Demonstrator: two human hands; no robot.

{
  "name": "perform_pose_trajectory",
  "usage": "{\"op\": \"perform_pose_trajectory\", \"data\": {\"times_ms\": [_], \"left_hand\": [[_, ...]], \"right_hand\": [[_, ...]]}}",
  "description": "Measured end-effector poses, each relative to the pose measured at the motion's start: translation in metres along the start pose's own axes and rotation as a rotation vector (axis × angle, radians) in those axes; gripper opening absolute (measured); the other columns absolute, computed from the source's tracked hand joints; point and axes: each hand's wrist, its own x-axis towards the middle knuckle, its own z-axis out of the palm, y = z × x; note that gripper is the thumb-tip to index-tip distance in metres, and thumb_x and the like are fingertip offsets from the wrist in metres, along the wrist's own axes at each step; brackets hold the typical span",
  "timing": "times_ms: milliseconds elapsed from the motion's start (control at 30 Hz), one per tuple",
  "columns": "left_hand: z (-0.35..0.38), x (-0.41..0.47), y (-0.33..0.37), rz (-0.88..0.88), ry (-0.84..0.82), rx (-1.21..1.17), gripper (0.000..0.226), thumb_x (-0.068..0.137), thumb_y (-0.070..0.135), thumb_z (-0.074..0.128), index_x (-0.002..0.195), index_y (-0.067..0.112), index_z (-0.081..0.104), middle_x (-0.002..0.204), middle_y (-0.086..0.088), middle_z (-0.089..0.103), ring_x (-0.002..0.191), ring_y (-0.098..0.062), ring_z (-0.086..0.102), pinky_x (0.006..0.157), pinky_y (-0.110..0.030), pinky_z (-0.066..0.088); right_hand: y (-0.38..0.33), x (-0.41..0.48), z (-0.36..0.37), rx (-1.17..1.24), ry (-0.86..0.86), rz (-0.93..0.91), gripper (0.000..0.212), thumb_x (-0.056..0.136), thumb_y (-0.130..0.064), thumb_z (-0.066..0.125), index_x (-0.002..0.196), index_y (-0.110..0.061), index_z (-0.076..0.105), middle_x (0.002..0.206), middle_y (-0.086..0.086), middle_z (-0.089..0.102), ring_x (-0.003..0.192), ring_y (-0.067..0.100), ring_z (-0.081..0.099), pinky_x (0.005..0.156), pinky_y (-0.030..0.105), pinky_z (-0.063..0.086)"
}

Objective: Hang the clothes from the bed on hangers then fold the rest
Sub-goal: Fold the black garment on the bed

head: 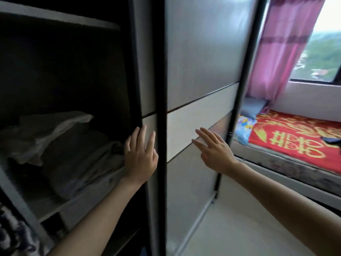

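Note:
I face a wardrobe with grey sliding doors [201, 58]. My left hand [141, 156] lies flat, fingers spread, on the left edge of the nearer door panel [147, 71], holding nothing. My right hand [212, 150] is open and pressed flat on the white band of the farther door. The left side of the wardrobe stands open and dark, with crumpled grey and white clothes [60, 145] piled on a shelf [88, 196]. The bed [295, 143] with a red and gold cover is at the right; no hangers are in view.
A pink curtain [282, 47] hangs by the window [324, 52] above the bed. A blue pillow [253, 108] and a patterned blue cloth [244, 130] lie at the bed's near end. Pale floor [239, 228] runs between wardrobe and bed. A dark patterned fabric [13, 233] shows at bottom left.

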Motion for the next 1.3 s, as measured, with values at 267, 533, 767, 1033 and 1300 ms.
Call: {"op": "perform_pose_trajectory", "data": {"times_ms": [267, 533, 767, 1033, 1300], "left_hand": [[0.054, 0.055, 0.193, 0.2, -0.061, -0.222, 0.045, 0.071, 0.01, 0.052, 0.113, 0.001, 0.066, 0.126, -0.027, 0.056, 0.113, -0.044, 0.056, 0.088, -0.057, 0.045], [0.121, 0.089, 0.415, 0.128, -0.309, -0.481, 0.064, 0.073, 0.006, 0.069, 0.133, 0.0, 0.049, 0.145, -0.026, 0.034, 0.135, -0.044, 0.031, 0.103, -0.057, 0.028], [0.184, 0.086, 0.55, 0.241, -0.433, -0.545, 0.064, 0.084, 0.015, 0.058, 0.143, 0.008, 0.035, 0.155, -0.018, 0.017, 0.143, -0.034, 0.012, 0.112, -0.048, 0.009], [0.276, 0.126, 0.639, 0.298, -0.479, -0.57, 0.064, 0.086, 0.018, 0.057, 0.144, 0.01, 0.032, 0.156, -0.017, 0.014, 0.143, -0.034, 0.008, 0.113, -0.049, 0.007], [0.397, 0.222, 0.712, 0.24, -0.534, -0.534, 0.064, 0.088, 0.028, 0.056, 0.145, 0.012, 0.03, 0.154, -0.016, 0.016, 0.141, -0.035, 0.009, 0.111, -0.051, 0.013]], "right_hand": [[0.153, -0.173, -0.055, -0.148, -0.249, 0.494, 0.051, 0.057, 0.002, 0.079, 0.107, -0.001, 0.069, 0.127, 0.031, 0.053, 0.12, 0.049, 0.049, 0.095, 0.057, 0.042], [0.279, -0.357, -0.126, -0.342, -0.409, 0.798, 0.05, 0.063, 0.001, 0.078, 0.112, -0.004, 0.067, 0.128, 0.029, 0.053, 0.122, 0.046, 0.048, 0.094, 0.058, 0.043], [0.328, -0.457, -0.145, -0.436, -0.5, 0.933, 0.054, 0.038, 0.001, 0.086, 0.09, -0.005, 0.074, 0.106, 0.026, 0.066, 0.099, 0.043, 0.064, 0.073, 0.055, 0.053], [0.426, -0.494, -0.106, -0.404, -0.589, 0.977, 0.049, 0.054, -0.002, 0.082, 0.102, -0.005, 0.072, 0.118, 0.028, 0.06, 0.112, 0.044, 0.057, 0.085, 0.058, 0.048], [0.591, -0.504, -0.068, -0.491, -0.739, 0.99, 0.052, 0.093, -0.021, 0.041, 0.144, -0.023, 0.033, 0.157, 0.01, 0.012, 0.145, 0.023, 0.004, 0.114, 0.042, 0.011]]}}
